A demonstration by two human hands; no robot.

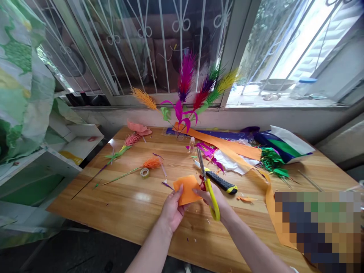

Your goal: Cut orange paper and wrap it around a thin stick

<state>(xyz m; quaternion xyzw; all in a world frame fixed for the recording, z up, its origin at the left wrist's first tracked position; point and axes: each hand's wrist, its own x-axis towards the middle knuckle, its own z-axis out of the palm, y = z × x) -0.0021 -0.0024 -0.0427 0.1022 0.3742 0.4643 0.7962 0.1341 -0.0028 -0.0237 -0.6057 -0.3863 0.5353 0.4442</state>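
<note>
Wooden table [136, 204] under a barred window, littered with paper flowers and scraps. Left hand [172, 209] pinches an orange paper square [187, 189] by its lower left edge, thumb on top, just above the table's near edge. Right hand [214, 197] has fingers through the yellow scissors [207, 181], blades up beside the paper's right side. Paper looks light, floppy and easy to tear, so I'd grip close to the cut line, pinched flat

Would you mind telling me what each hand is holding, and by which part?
Left hand: folded orange paper piece, lower edge. Right hand: yellow-handled scissors, by the handles.
</note>
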